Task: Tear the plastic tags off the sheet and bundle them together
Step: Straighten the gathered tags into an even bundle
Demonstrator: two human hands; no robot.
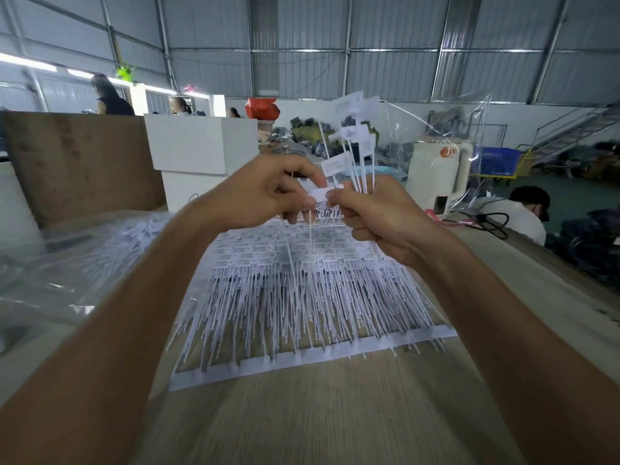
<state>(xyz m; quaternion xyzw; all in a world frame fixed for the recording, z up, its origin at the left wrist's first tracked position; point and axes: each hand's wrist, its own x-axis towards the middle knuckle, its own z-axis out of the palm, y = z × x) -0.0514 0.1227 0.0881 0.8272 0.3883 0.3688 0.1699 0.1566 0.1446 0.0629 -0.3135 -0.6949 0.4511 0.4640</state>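
White sheets of plastic tags (302,297) lie stacked on the wooden table, their thin tails pointing toward me. Both hands are raised above them. My right hand (379,223) grips a bundle of loose tags (355,142) by the tails, so the flat heads stand up and fan out. My left hand (268,193) pinches one white tag (318,195) by its head, right against the right hand's fingertips. That tag's tail hangs down toward the sheets.
Clear plastic bags (67,260) holding more tags lie at the left. A brown board (84,162) and white boxes (201,142) stand behind. A white kettle (436,172), a phone and a black cable sit at the right, where a person (523,213) sits low beside the table.
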